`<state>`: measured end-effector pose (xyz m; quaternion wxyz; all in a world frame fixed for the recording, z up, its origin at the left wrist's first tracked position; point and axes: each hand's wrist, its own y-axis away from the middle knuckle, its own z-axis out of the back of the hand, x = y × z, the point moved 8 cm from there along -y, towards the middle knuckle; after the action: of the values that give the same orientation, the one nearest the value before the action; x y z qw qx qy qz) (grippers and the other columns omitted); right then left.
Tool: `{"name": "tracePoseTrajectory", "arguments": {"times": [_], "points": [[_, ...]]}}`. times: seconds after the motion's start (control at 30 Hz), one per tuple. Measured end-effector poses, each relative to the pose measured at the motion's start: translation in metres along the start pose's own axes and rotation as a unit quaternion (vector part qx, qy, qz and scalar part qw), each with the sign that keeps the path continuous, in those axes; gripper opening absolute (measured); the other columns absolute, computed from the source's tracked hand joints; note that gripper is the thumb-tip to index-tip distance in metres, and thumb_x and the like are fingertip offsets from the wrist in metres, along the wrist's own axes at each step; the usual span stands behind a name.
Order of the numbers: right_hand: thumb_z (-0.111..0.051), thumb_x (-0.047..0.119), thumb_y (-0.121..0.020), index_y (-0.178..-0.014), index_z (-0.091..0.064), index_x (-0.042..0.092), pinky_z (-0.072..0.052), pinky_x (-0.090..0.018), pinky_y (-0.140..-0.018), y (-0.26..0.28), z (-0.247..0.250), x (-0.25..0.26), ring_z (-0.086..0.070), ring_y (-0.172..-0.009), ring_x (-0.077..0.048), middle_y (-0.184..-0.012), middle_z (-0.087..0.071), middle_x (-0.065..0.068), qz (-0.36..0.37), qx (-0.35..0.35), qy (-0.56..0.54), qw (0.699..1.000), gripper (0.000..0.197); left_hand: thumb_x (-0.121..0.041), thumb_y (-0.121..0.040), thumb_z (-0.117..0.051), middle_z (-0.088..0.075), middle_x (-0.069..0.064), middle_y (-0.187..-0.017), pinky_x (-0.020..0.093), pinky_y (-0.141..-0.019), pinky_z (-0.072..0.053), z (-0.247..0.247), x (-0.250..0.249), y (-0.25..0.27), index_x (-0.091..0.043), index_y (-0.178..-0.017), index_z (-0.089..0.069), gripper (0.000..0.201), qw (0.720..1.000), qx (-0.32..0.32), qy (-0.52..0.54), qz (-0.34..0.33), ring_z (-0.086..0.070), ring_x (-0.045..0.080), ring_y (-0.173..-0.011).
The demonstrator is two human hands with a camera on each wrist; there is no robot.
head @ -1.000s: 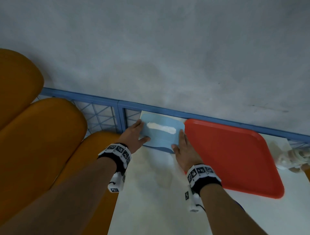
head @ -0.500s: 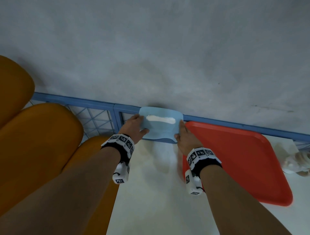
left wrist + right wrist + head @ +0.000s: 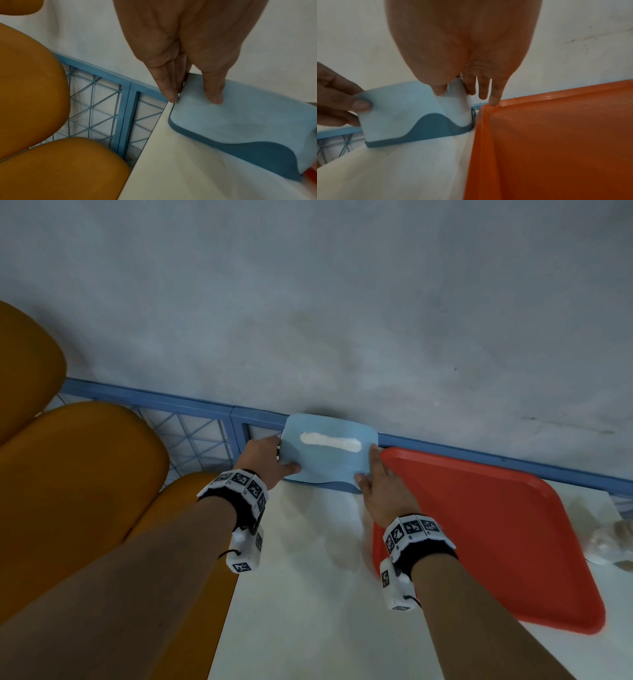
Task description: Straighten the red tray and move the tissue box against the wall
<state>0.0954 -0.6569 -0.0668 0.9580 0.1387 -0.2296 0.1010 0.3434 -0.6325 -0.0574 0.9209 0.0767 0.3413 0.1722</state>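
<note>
The light-blue tissue box (image 3: 329, 457), with a darker blue base and white tissue in its top slot, stands at the back left corner of the white table (image 3: 301, 594). Its back reaches the grey wall (image 3: 342, 320). My left hand (image 3: 284, 457) holds its left end, thumb on the front face (image 3: 231, 119) and fingers along the side. My right hand (image 3: 366, 467) holds the right end (image 3: 455, 92) the same way. Right of the box lies the red tray (image 3: 496, 535), askew to the wall. My right little finger touches the tray's near corner (image 3: 488, 108).
Orange seat cushions (image 3: 68, 491) fill the left side below the table edge. A blue rail with wire mesh (image 3: 191, 433) runs along the foot of the wall. Something white and crumpled (image 3: 613, 539) lies at the far right beyond the tray.
Both hands have pushed the tissue box away from me, from just short of the blue rail to the wall. The tray has not shifted on the table.
</note>
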Motion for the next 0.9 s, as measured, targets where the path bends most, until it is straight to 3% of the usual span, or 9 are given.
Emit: {"name": "tracePoseTrajectory", "arguments": {"times": [0.07,0.17,0.23,0.57,0.7,0.9], "points": [[-0.032,0.044,-0.101,-0.151,0.002,0.030,-0.039,-0.053,-0.104,-0.006,0.001,-0.001,-0.039,-0.132,-0.034,-0.152,-0.035,-0.012,0.002,0.004,0.011,1.000,0.062,-0.042,-0.075,-0.078,-0.068,0.009,-0.117,0.029,-0.085,-0.047,0.002,-0.002,-0.004,-0.017,-0.129,-0.053,0.064,1.000,-0.004,-0.002,-0.005,-0.064,0.027,-0.105],[-0.032,0.043,-0.101,-0.151,0.001,0.028,-0.042,-0.051,-0.099,-0.014,0.004,-0.002,-0.044,-0.125,-0.035,-0.147,-0.041,-0.015,0.006,0.002,0.021,1.000,0.062,-0.043,-0.078,-0.074,-0.062,0.016,-0.124,0.046,-0.096,-0.053,0.004,-0.010,-0.006,-0.025,-0.141,-0.038,0.075,1.000,-0.015,-0.014,-0.020,-0.060,0.033,-0.112],[-0.032,0.043,-0.101,-0.151,0.001,0.030,-0.045,-0.051,-0.096,-0.016,0.005,-0.004,-0.049,-0.120,-0.035,-0.143,-0.045,-0.016,0.009,-0.003,0.016,1.000,0.061,-0.044,-0.079,-0.072,-0.060,0.018,-0.127,0.051,-0.096,-0.053,0.001,-0.013,-0.006,-0.028,-0.141,-0.037,0.073,0.999,-0.015,-0.025,-0.022,-0.060,0.035,-0.112],[-0.040,0.042,-0.099,-0.151,-0.008,0.028,-0.047,-0.048,-0.095,-0.003,0.008,-0.006,-0.054,-0.116,-0.034,-0.136,-0.053,-0.012,0.036,-0.019,-0.031,0.999,0.063,-0.044,-0.077,-0.076,-0.061,0.013,-0.128,0.047,-0.097,-0.053,0.000,-0.008,-0.002,-0.028,-0.141,-0.040,0.075,0.999,-0.017,-0.003,-0.028,-0.063,0.030,-0.111],[-0.042,0.044,-0.099,-0.151,-0.011,0.028,-0.049,-0.046,-0.091,-0.005,0.010,-0.008,-0.057,-0.109,-0.033,-0.125,-0.060,-0.013,0.037,-0.027,-0.045,0.998,0.063,-0.045,-0.077,-0.075,-0.061,0.013,-0.129,0.048,-0.097,-0.053,0.000,-0.010,-0.003,-0.026,-0.142,-0.040,0.075,0.999,-0.018,-0.017,-0.033,-0.063,0.030,-0.110],[-0.042,0.045,-0.098,-0.151,-0.008,0.030,-0.048,-0.044,-0.091,-0.005,0.011,-0.008,-0.058,-0.108,-0.033,-0.123,-0.060,-0.015,0.020,-0.016,-0.046,0.999,0.064,-0.043,-0.077,-0.076,-0.060,0.014,-0.129,0.044,-0.100,-0.050,0.000,-0.014,0.000,-0.026,-0.143,-0.038,0.078,0.999,-0.021,-0.024,-0.042,-0.060,0.031,-0.114]]}}
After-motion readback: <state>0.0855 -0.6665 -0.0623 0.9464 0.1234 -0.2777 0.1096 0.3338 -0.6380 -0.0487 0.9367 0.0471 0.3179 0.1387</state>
